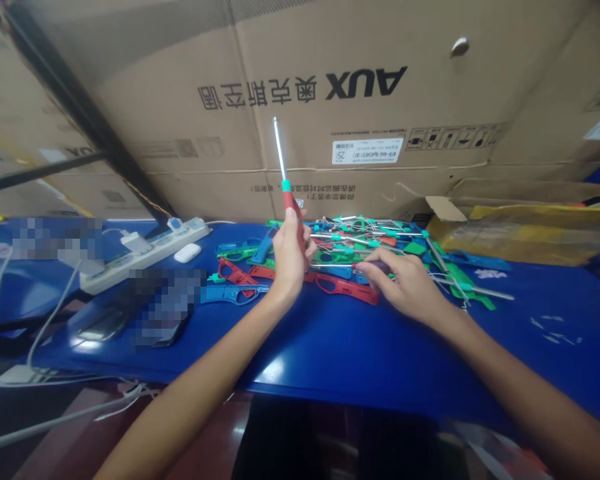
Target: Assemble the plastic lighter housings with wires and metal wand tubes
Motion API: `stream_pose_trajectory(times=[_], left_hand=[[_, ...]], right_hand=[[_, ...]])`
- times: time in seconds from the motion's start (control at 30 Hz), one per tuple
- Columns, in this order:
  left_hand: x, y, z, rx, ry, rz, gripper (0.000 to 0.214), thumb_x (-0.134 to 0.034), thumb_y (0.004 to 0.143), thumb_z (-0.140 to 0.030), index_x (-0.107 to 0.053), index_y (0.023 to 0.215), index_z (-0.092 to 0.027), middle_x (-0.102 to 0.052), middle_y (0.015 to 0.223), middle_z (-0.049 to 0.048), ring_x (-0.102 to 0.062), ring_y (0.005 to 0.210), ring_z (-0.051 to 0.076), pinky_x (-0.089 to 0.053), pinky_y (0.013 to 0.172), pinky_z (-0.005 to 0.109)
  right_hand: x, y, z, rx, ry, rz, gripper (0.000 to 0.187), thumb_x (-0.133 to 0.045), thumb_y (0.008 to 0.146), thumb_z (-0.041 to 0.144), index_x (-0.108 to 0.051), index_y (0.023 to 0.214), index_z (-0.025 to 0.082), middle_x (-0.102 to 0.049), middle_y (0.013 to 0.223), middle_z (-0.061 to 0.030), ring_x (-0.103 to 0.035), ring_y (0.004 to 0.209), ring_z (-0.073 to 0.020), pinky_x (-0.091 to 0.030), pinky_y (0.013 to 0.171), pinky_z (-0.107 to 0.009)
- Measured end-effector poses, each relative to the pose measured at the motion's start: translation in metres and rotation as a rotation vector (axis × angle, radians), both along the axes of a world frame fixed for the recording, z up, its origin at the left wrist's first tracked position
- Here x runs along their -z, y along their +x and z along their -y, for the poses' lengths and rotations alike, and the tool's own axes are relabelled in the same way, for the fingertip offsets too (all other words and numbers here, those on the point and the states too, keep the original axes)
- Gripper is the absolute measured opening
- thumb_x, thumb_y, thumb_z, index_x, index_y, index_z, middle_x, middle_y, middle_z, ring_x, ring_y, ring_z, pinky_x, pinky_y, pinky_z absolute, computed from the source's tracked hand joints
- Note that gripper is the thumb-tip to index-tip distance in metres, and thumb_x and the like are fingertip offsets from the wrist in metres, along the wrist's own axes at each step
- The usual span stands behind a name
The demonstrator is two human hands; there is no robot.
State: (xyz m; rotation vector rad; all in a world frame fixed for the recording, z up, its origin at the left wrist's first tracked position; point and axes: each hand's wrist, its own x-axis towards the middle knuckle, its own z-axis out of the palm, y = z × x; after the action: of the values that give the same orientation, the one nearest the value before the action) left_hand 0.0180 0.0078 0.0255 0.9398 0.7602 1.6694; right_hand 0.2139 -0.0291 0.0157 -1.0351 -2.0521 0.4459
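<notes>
My left hand (pixel 289 252) is closed round the red handle of a screwdriver (pixel 286 179), which it holds upright with the metal shaft pointing up, above the blue table (pixel 330 340). My right hand (pixel 403 283) rests on the table beside it, fingers pinched on a dark-handled tool (pixel 375 267) that lies across a red plastic frame (pixel 343 287). Behind both hands lies a pile of red, green and blue plastic handle parts and metal rods (pixel 360 243).
Large cardboard boxes (pixel 360 87) wall off the back of the table. A white power strip (pixel 145 250) with cables and a small white case (pixel 187 253) lie at the left. A phone (pixel 103 323) lies on the left front. An open box with yellow wrapping (pixel 530 223) sits at right.
</notes>
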Motion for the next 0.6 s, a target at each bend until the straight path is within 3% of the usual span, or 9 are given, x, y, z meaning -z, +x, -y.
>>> stream_pose_trajectory(times=[0.1, 0.17, 0.23, 0.33, 0.47, 0.53, 0.6], left_hand=[[-0.0006, 0.0007, 0.0012, 0.006, -0.004, 0.009, 0.038, -0.061, 0.093, -0.058, -0.066, 0.096, -0.02, -0.043, 0.059, -0.0056, -0.034, 0.038, 0.006, -0.02, 0.035, 0.023], [-0.0012, 0.0004, 0.0016, -0.008, 0.014, 0.022, 0.038, -0.064, 0.091, -0.057, -0.067, 0.096, -0.02, -0.044, 0.058, -0.0053, -0.034, 0.039, 0.006, -0.021, 0.035, 0.023], [-0.0016, 0.0, 0.0017, -0.025, 0.045, 0.019, 0.039, -0.065, 0.09, -0.058, -0.068, 0.098, -0.02, -0.044, 0.059, -0.005, -0.034, 0.04, 0.005, -0.022, 0.035, 0.022], [-0.0017, 0.0002, 0.0022, -0.032, 0.078, -0.009, 0.041, -0.064, 0.09, -0.06, -0.068, 0.099, -0.019, -0.043, 0.06, -0.0048, -0.034, 0.041, 0.005, -0.023, 0.035, 0.021], [-0.0026, 0.0024, 0.0042, -0.041, 0.094, -0.034, 0.043, -0.063, 0.091, -0.061, -0.067, 0.093, -0.018, -0.04, 0.059, -0.005, -0.033, 0.041, 0.006, -0.024, 0.035, 0.02], [-0.004, 0.0027, 0.0048, -0.057, 0.11, -0.05, 0.043, -0.063, 0.09, -0.061, -0.066, 0.091, -0.018, -0.04, 0.06, -0.005, -0.034, 0.042, 0.006, -0.025, 0.035, 0.02], [-0.0056, 0.0019, 0.0046, -0.066, 0.118, -0.06, 0.043, -0.063, 0.09, -0.061, -0.065, 0.09, -0.018, -0.039, 0.061, -0.0051, -0.033, 0.042, 0.006, -0.025, 0.035, 0.02]], right_hand=[[0.0028, 0.0002, -0.0005, -0.046, -0.152, -0.042, 0.026, -0.046, 0.103, 0.044, -0.055, 0.093, 0.021, -0.061, 0.063, 0.003, -0.058, 0.053, -0.013, -0.049, 0.057, -0.03], [0.0053, -0.0011, 0.0008, -0.166, -0.278, -0.157, 0.022, -0.048, 0.102, 0.043, -0.05, 0.11, 0.022, -0.065, 0.076, 0.002, -0.061, 0.056, -0.0116, -0.051, 0.054, -0.027], [0.0073, -0.0029, 0.0017, -0.243, -0.331, -0.256, 0.025, -0.051, 0.101, 0.042, -0.047, 0.116, 0.022, -0.066, 0.085, 0.0004, -0.063, 0.059, -0.0111, -0.052, 0.051, -0.025], [0.0086, -0.0046, 0.0007, -0.174, -0.266, -0.288, 0.024, -0.055, 0.099, 0.044, -0.054, 0.107, 0.021, -0.064, 0.073, 0.0021, -0.061, 0.056, -0.0113, -0.05, 0.052, -0.025], [0.0069, -0.0024, -0.0029, -0.006, -0.074, -0.066, 0.03, -0.053, 0.1, 0.046, -0.058, 0.083, 0.021, -0.059, 0.062, 0.0023, -0.055, 0.055, -0.0123, -0.043, 0.057, -0.029], [0.0064, -0.0006, -0.0042, -0.012, -0.019, 0.047, 0.031, -0.046, 0.103, 0.044, -0.058, 0.085, 0.021, -0.064, 0.074, -0.001, -0.058, 0.065, -0.0146, -0.044, 0.064, -0.03], [0.007, 0.0006, -0.005, -0.073, -0.009, 0.073, 0.021, -0.049, 0.102, 0.04, -0.057, 0.102, 0.021, -0.067, 0.093, -0.0047, -0.062, 0.081, -0.0174, -0.047, 0.074, -0.031]])
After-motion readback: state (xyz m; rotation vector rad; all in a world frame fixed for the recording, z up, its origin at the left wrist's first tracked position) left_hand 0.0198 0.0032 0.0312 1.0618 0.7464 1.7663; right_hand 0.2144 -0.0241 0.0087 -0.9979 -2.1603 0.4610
